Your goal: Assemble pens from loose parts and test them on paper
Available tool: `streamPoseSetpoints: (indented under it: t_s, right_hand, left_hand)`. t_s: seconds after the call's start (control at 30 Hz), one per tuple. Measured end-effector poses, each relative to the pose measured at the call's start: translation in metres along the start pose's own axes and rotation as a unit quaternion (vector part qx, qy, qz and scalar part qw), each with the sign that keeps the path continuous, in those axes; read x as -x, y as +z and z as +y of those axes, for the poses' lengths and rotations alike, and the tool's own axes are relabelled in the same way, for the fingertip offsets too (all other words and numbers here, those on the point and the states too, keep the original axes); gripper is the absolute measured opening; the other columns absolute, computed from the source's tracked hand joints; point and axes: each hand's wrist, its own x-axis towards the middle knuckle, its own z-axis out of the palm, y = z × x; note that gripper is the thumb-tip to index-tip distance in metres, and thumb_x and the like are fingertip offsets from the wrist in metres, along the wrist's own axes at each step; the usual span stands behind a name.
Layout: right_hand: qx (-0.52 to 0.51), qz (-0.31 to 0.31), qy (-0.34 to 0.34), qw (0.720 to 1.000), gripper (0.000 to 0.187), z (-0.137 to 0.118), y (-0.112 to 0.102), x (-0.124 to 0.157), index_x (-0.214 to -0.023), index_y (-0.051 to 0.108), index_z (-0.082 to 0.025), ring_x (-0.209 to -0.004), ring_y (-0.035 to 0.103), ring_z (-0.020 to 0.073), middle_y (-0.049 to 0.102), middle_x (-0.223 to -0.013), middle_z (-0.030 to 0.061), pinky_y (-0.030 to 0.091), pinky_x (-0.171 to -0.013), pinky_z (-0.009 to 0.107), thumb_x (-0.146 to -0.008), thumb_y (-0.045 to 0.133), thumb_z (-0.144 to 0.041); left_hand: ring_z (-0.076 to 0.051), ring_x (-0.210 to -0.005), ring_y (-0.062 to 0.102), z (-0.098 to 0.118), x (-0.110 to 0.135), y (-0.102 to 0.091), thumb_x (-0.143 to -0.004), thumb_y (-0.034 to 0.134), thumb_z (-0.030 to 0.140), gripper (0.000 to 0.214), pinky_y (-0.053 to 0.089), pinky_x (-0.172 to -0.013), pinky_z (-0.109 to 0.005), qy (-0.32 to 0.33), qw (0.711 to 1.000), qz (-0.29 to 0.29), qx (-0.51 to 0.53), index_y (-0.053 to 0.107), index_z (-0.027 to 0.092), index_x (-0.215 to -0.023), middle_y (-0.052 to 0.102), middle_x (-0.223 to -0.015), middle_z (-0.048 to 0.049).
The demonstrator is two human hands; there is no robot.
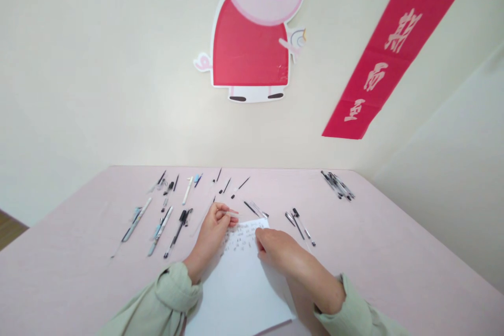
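Above the top edge of the paper, my left hand (218,219) pinches a thin, pale, see-through piece (231,214) that looks like part of a pen. My right hand (275,245) is closed over the upper right of the sheet, fingertips together; whatever it holds, if anything, is hidden. Between my forearms lies white paper (240,294) with rows of dark handwriting near its top. Just beyond the hands are a dark refill and a clear barrel (258,210). To the left of my left hand rests a black-capped pen (177,235).
Patterned pens (137,220) and loose pen parts (169,188) are spread over the left of the pink table (366,262). Dark refills (241,185) lie at the back. More pens (304,228) sit right of the paper, and a pile of pens (337,186) is at the back right. A wall stands behind.
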Motion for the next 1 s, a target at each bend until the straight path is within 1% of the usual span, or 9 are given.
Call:
streamPoseSetpoints:
  t_s: [0.1,0.23,0.33,0.43,0.63,0.7,0.87,0.93,1.0]
  right_hand:
    - [0.015,0.011,-0.020,1.000,0.018,0.000,0.003,-0.002,-0.092,0.063,-0.018,-0.076,0.063,0.0207,0.069,-0.085,0.0076,0.038,-0.061,0.027,-0.085,0.047,-0.013]
    - [0.036,0.038,-0.021,0.998,0.019,-0.001,0.010,-0.005,-0.096,0.061,-0.016,-0.077,0.064,0.0212,0.069,-0.089,0.0097,0.038,-0.061,0.027,-0.086,0.046,-0.013]
    - [0.041,0.055,-0.017,0.997,0.018,-0.002,0.014,-0.008,-0.097,0.060,-0.017,-0.076,0.065,0.0209,0.068,-0.092,0.0099,0.036,-0.058,0.027,-0.086,0.047,-0.014]
    - [0.017,0.063,-0.007,0.998,0.016,-0.003,0.015,-0.011,-0.096,0.059,-0.018,-0.075,0.063,0.0185,0.066,-0.092,0.0075,0.033,-0.059,0.026,-0.086,0.048,-0.013]
    - [-0.064,0.127,0.011,0.990,0.016,0.006,0.004,-0.014,-0.095,0.058,-0.020,-0.079,0.059,0.0158,0.064,-0.091,0.0036,0.033,-0.064,0.024,-0.084,0.048,-0.012]
    - [-0.077,0.122,0.020,0.989,0.014,0.011,-0.001,-0.013,-0.092,0.058,-0.020,-0.077,0.058,0.0156,0.064,-0.089,0.0031,0.032,-0.064,0.024,-0.083,0.050,-0.013]
    - [-0.073,0.050,0.031,0.996,0.009,0.010,-0.003,-0.009,-0.087,0.058,-0.020,-0.073,0.056,0.0153,0.063,-0.086,0.0016,0.028,-0.059,0.024,-0.078,0.059,-0.020]
    - [-0.054,0.058,0.016,0.997,0.007,0.004,0.001,-0.010,-0.087,0.058,-0.021,-0.072,0.056,0.0149,0.063,-0.088,0.0020,0.027,-0.058,0.024,-0.081,0.054,-0.018]
    - [-0.043,0.086,0.003,0.995,0.009,0.000,0.005,-0.011,-0.085,0.057,-0.020,-0.070,0.056,0.0147,0.062,-0.087,0.0025,0.025,-0.057,0.024,-0.083,0.049,-0.016]
  left_hand:
    - [-0.016,-0.074,0.066,0.001,0.001,-0.002,-0.077,0.056,0.026,0.021,0.053,-0.072,-0.032,0.002,1.000,-0.010,-0.019,0.057,0.019,-0.096,0.068,-0.089,-0.0047]
    - [-0.018,-0.076,0.066,0.001,0.001,-0.002,-0.077,0.056,0.030,0.022,0.052,-0.073,-0.031,-0.005,0.998,-0.034,-0.057,0.065,0.016,-0.091,0.069,-0.081,-0.0059]
    - [-0.018,-0.072,0.065,0.004,0.001,-0.001,-0.073,0.062,0.033,0.020,0.051,-0.071,-0.030,-0.007,0.998,-0.024,-0.053,0.066,0.017,-0.084,0.068,-0.074,-0.0032]
    - [-0.016,-0.068,0.063,0.007,0.001,0.001,-0.069,0.065,0.035,0.020,0.051,-0.068,-0.029,-0.005,0.999,-0.017,-0.045,0.063,0.018,-0.078,0.066,-0.072,-0.0015]
    - [-0.016,-0.069,0.064,0.010,0.003,0.001,-0.070,0.065,0.033,0.018,0.051,-0.066,-0.028,-0.012,0.999,-0.011,-0.044,0.062,0.018,-0.080,0.065,-0.074,-0.0015]
    - [-0.017,-0.070,0.065,0.012,0.004,0.001,-0.070,0.065,0.033,0.020,0.051,-0.067,-0.029,-0.017,0.999,-0.009,-0.042,0.064,0.018,-0.083,0.067,-0.077,-0.0030]
    - [-0.020,-0.078,0.066,0.010,0.004,0.000,-0.070,0.067,0.031,0.026,0.051,-0.072,-0.032,-0.011,0.998,-0.027,-0.049,0.071,0.016,-0.091,0.071,-0.082,-0.0073]
    - [-0.021,-0.080,0.066,0.007,0.003,-0.001,-0.068,0.069,0.030,0.028,0.050,-0.073,-0.032,0.001,0.997,-0.035,-0.065,0.072,0.017,-0.093,0.072,-0.084,-0.0078]
    - [-0.021,-0.079,0.066,0.005,0.002,0.000,-0.068,0.069,0.030,0.029,0.050,-0.072,-0.032,0.004,0.996,-0.040,-0.084,0.071,0.016,-0.094,0.072,-0.085,-0.0076]
